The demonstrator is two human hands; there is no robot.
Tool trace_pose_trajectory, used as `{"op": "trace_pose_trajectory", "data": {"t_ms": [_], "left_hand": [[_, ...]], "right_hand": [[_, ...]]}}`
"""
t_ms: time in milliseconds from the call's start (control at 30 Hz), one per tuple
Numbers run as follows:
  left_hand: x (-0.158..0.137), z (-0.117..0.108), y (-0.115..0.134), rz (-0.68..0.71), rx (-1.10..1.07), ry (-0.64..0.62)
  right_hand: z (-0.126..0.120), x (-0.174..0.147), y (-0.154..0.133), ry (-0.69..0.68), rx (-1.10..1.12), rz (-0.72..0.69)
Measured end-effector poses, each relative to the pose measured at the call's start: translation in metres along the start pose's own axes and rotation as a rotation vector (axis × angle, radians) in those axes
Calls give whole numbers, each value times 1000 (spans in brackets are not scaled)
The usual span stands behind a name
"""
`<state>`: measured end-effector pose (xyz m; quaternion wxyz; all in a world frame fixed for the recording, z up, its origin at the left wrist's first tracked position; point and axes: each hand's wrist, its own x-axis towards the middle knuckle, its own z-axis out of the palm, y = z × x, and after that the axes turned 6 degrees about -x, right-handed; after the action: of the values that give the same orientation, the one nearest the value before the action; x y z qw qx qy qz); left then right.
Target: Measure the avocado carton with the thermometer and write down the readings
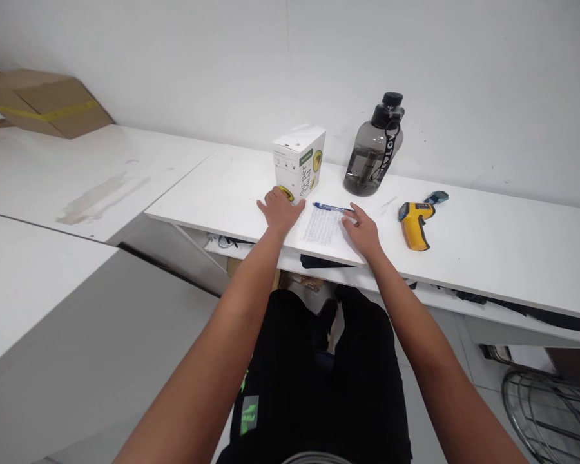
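Note:
A white carton (290, 161) printed "Su-per Meal" with avocado pictures stands upright on the white desk. My left hand (279, 211) is at its lower front corner, fingers spread, with the fingertips against or just before the carton; exact contact is hard to tell. To the right lies a sheet of paper (323, 229) covered in small writing. Across its top edge rests a blue pen (329, 207). My right hand (362, 233) lies on the sheet's right side, index fingertip at the pen's right end and thumb apart from it, not gripping the pen.
Behind my right hand, a large grey water bottle (367, 158) stands near the wall. A yellow infrared thermometer (415, 225) lies further right, beside a small teal object (437, 196). Cardboard box (53, 103) sits far left. Below the desktop runs a shelf; a wire rack (546, 406) is lower right.

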<state>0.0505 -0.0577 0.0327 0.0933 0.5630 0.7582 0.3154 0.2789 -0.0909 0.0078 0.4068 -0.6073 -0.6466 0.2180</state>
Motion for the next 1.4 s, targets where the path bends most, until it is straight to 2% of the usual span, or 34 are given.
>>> {"op": "trace_pose_trajectory", "data": {"t_ms": [467,600,733,800,867,967,1133,1333,1400], "left_hand": [[0,0,0,8,5,-13],[0,-3,2,3,0,4],[2,-4,2,3,-5,1],[3,-5,2,10,5,-8],[4,-5,2,12,19,-6],[4,-5,1,9,33,-1],[5,-6,0,10,22,-22],[5,-4,-3,18,1,-6],[5,-3,-4,22,-11,-1]], "right_hand": [[2,-1,-3,26,64,10],[-9,-12,-13,225,158,-48],[-52,-13,-7,399,-41,-149],[-78,-8,5,449,-190,-80],[-96,-4,21,459,-328,82],[-103,-5,41,449,-398,246],[-88,-12,52,500,-262,256],[-81,-9,44,456,-499,279],[-79,-9,42,401,-556,279]]}}
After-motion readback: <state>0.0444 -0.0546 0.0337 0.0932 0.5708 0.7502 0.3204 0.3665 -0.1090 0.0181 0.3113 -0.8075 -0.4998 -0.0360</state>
